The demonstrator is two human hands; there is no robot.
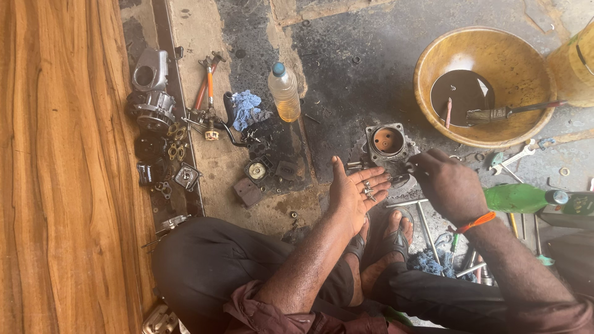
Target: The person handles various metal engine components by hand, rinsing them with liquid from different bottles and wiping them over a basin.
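Wood panelling [62,167] fills the left side, and beside it lies the oil-stained concrete floor [346,68] on which the person sits cross-legged in dark trousers and sandals. At upper right sits a wide yellow bowl [486,80] with a pool of dark liquid, a paintbrush [495,113] resting in it. A grey engine casing [150,93] lies at upper left among small dark parts, with red-handled pliers [207,86], a blue rag [245,108] and a plastic bottle of yellowish liquid [285,93] close by. A green bottle [526,198] lies on its side at the right, near a wrench [516,154] and other loose tools. On the floor just ahead of the feet sits a square metal engine cylinder [388,142] with a round bore. The right hand [448,182], an orange band at its wrist, reaches to the cylinder's near right corner, fingers curled in a narrow grip around something there; what it pinches I cannot tell. The left hand [356,192] is held palm up just beside the cylinder, its grip wide and flat, cradling a few small metal bits [369,188] on the fingers, too small to tell apart
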